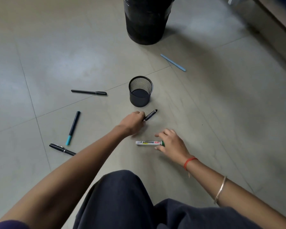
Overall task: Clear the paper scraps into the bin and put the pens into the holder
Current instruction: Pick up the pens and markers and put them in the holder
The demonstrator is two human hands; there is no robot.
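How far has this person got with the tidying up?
No paper scraps show on the floor, so that part looks done. The holder is empty. The left hand grips a dark pen; the right hand reaches the whiteboard marker. Four more pens remain.

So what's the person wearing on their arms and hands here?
Both forearms are bare, no gloves. The right hand has a red thread at the wrist and a thin metal bangle further up the forearm. The left hand wears nothing; a purple sleeve edge shows by the upper arm.
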